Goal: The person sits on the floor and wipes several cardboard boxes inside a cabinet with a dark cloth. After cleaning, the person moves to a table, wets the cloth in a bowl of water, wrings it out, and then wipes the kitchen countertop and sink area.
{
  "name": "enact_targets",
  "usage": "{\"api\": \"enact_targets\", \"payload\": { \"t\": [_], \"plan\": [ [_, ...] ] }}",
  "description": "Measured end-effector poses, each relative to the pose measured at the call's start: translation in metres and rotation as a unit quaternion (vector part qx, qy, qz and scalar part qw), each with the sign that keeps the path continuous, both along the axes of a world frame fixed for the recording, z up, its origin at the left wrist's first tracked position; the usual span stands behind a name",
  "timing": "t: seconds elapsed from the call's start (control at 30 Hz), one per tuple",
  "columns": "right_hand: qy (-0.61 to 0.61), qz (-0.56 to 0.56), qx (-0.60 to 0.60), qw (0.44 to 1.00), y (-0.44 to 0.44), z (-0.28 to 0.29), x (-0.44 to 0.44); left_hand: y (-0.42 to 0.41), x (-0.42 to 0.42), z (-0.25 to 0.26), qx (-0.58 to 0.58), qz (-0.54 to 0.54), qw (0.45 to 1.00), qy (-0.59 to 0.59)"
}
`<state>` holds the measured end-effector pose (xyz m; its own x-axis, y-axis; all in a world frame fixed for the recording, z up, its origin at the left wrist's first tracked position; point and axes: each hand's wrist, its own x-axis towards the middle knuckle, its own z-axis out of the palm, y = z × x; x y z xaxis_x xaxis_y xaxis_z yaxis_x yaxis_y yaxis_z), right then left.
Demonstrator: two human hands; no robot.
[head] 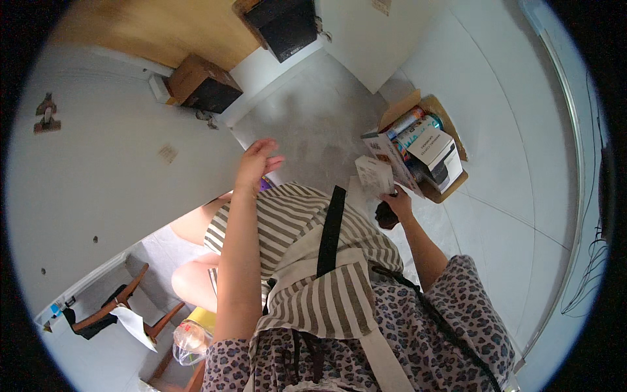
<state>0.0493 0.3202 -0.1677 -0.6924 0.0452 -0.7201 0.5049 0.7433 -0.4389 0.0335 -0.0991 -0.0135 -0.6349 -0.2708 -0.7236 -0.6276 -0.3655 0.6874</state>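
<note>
My left hand [258, 164] is raised in front of an open cabinet door [117, 157], fingers apart and nothing in it. At the right, my right hand [399, 203] grips a small white printed box [374, 175] near its lower end. A dark object [386, 215] lies at or under that hand; whether it is held too, I cannot tell. Beyond the white box stands an open cardboard box [420, 98] on the floor, holding a coffee grinder box [436, 149] and colourful packages [405, 122]. A striped apron [294, 225] with a black strap covers my lap.
Two dark-sided boxes [208, 88] [284, 29] sit by the cabinet at the top. Another white door [372, 39] extends at upper right. At lower left are wooden pieces [108, 313] with black cloth and a clear plastic bag [191, 340]. Cables [588, 274] hang at the far right.
</note>
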Motion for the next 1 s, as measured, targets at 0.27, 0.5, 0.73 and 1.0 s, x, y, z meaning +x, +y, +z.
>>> {"api": "enact_targets", "payload": {
  "t": [0.27,0.5,0.73,1.0],
  "plan": [
    [0.035,0.025,-0.236,0.971,-0.142,0.14,-0.072,0.002,0.003,0.012,0.082,-0.059,0.994,0.034],
    [0.391,0.244,-0.31,0.832,-0.217,0.192,-0.103,-0.009,0.009,0.06,0.227,0.137,0.945,0.192],
    [0.513,0.297,-0.236,0.77,-0.244,0.232,-0.113,-0.015,0.026,0.058,0.214,0.119,0.896,0.371],
    [0.433,0.141,-0.266,0.85,-0.251,0.246,-0.128,-0.02,0.03,0.055,0.286,0.214,0.828,0.432]
  ]
}}
